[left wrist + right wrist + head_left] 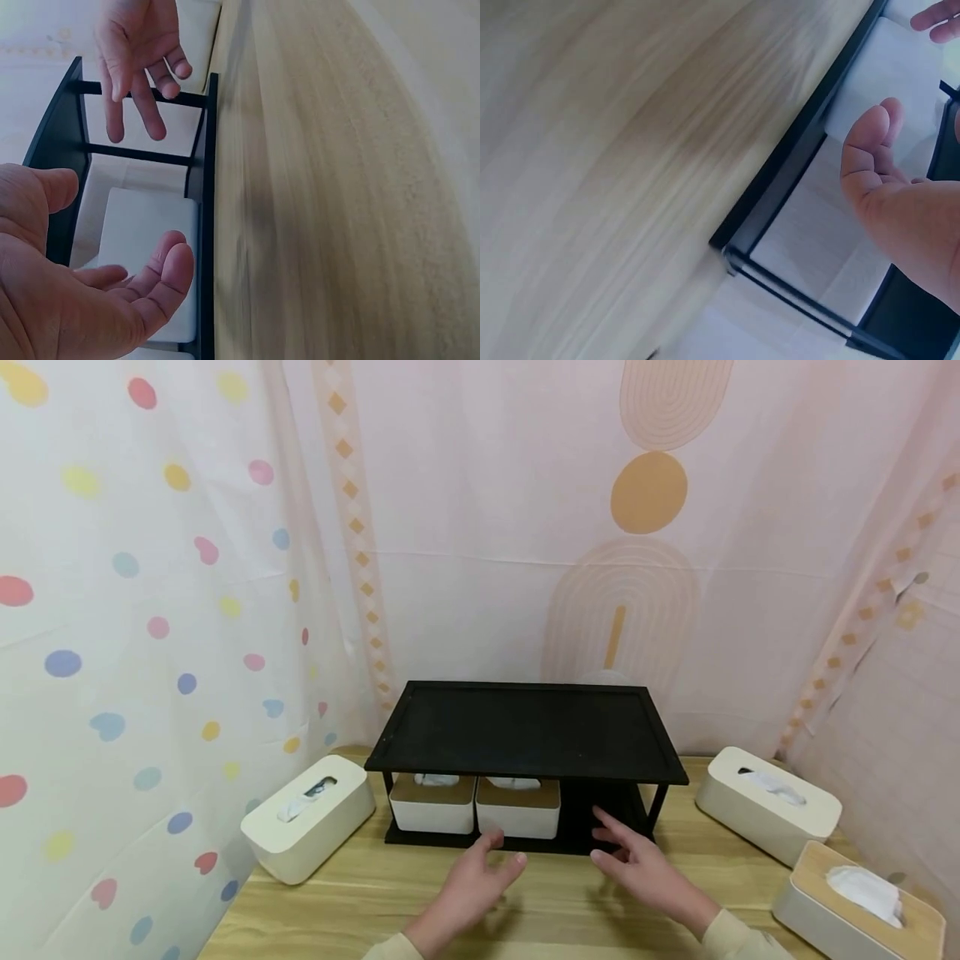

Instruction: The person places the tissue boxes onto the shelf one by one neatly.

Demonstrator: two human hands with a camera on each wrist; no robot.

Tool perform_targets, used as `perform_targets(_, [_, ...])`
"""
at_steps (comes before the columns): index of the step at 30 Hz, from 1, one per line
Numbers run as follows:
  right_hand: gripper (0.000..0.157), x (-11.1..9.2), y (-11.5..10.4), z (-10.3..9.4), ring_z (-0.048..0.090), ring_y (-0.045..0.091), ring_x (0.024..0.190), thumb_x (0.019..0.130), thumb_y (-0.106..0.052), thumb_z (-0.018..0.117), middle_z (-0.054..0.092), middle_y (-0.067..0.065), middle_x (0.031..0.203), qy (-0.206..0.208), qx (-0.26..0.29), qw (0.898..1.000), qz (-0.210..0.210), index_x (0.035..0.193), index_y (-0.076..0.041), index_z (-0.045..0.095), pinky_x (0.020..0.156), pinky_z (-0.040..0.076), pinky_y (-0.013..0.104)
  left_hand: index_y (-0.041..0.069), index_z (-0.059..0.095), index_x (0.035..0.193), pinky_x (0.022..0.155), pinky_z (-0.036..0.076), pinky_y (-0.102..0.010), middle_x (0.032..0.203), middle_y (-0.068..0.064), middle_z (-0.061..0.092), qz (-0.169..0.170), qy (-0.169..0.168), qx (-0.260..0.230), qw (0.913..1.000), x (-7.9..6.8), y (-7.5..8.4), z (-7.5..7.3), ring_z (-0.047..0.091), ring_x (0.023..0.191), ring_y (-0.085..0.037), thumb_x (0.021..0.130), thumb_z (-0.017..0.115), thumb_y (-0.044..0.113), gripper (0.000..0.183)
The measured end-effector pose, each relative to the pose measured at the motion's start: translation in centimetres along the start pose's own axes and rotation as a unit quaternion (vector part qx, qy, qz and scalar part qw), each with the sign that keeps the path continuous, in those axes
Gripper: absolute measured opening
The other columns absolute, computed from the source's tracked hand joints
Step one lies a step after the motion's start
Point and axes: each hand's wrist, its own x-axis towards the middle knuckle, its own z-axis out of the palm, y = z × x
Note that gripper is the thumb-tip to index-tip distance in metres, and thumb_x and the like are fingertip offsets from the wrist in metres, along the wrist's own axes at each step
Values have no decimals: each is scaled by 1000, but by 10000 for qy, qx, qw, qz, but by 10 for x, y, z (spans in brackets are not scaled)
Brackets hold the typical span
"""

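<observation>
Two tissue boxes with wooden lids stand side by side on the lower level of a black two-tier shelf (525,727). The left one (433,814) is beside the middle one (519,818), and tissue shows at the top of each. My left hand (474,887) hovers in front of the middle box with fingers loosely bent and nothing in them. Before the bare right part of the lower level, my right hand (637,870) reaches out with spread, relaxed fingers, also holding nothing. In the left wrist view both palms face each other across a gap.
A cream tissue box (307,818) sits left of the shelf on the wooden table (547,910). To the right are another cream tissue box (772,806) and, nearer, a wooden-lidded one (858,902). Patterned curtains (465,527) hang behind and at the sides.
</observation>
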Motion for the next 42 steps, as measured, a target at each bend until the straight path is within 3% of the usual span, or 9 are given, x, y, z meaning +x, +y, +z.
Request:
perform_targets(8, [76, -20, -6, -17, 68, 24, 110, 109, -30, 63, 50, 37, 156, 78, 47, 9999, -42, 169, -3, 26, 84, 56, 24, -4, 51, 152, 101, 57, -60, 154, -29, 56, 153, -366, 53, 9992, -4, 4, 10, 70, 123, -40, 104, 68, 45, 70])
perform_targets(12, [75, -31, -12, -28, 68, 20, 107, 110, -33, 62, 49, 35, 157, 156, -105, 9997, 143, 170, -6, 26, 82, 55, 24, -4, 51, 152, 90, 63, -47, 154, -26, 57, 172, -646, -62, 9977, -5, 8, 16, 73, 118, -34, 104, 69, 42, 68])
perform_targets(16, [74, -44, -14, -40, 66, 10, 99, 110, -32, 63, 52, 31, 157, 468, -261, 9982, 282, 170, -10, 27, 79, 53, 24, -3, 53, 151, 79, 61, -34, 153, -24, 59, 246, -804, -50, 9964, -6, 11, 21, 75, 110, -26, 104, 69, 39, 65])
perform_targets(22, [72, -65, -15, -58, 66, 1, 99, 110, -28, 63, 54, 30, 156, 983, -401, 9941, 242, 170, -9, 28, 79, 56, 24, 1, 55, 151, 68, 56, -29, 152, -20, 60, 96, -1018, -197, 9946, -6, 15, 29, 72, 87, -20, 105, 70, 37, 61])
perform_targets(27, [71, -79, -15, -76, 64, -4, 101, 111, -28, 61, 54, 28, 156, 1334, -766, 9880, 151, 171, -12, 27, 80, 57, 23, 2, 56, 150, 67, 55, -27, 151, -19, 61, 103, -1149, -154, 9932, -6, 18, 39, 68, 81, -13, 105, 70, 36, 58])
perform_targets(32, [71, -91, -9, -94, 60, -12, 102, 112, -28, 60, 55, 28, 156, 1632, -1165, 9796, 162, 171, -12, 24, 79, 56, 20, 1, 56, 150, 76, 60, -32, 151, -19, 61, -33, -1377, -281, 9901, -8, 24, 48, 69, 94, -13, 104, 70, 36, 59])
perform_targets(35, [72, -99, -2, -105, 58, -15, 102, 111, -25, 61, 63, -8, 148, 1904, -1321, 9727, 134, 171, -11, 24, 77, 55, 19, 2, 57, 149, 81, 61, -36, 147, -16, 64, -168, -1536, -364, 9873, -10, 27, 52, 71, 99, -15, 104, 71, 36, 58])
perform_targets(38, [74, -107, 6, -116, 57, -19, 101, 109, -22, 64, 48, -45, 132, 2242, -1474, 9633, 27, 171, -12, 25, 73, 54, 17, 3, 59, 148, 83, 61, -38, 144, -12, 66, -284, -1671, -409, 9847, -11, 30, 54, 71, 97, -15, 104, 71, 36, 56])
perform_targets(42, [77, -117, 15, -130, 52, -24, 98, 108, -22, 67, 33, -57, 123, 2657, -1634, 9501, 9, 171, -10, 25, 69, 50, 14, 6, 61, 146, 86, 61, -41, 145, -9, 65, -413, -1839, -402, 9813, -12, 31, 57, 70, 102, -15, 104, 71, 37, 53])
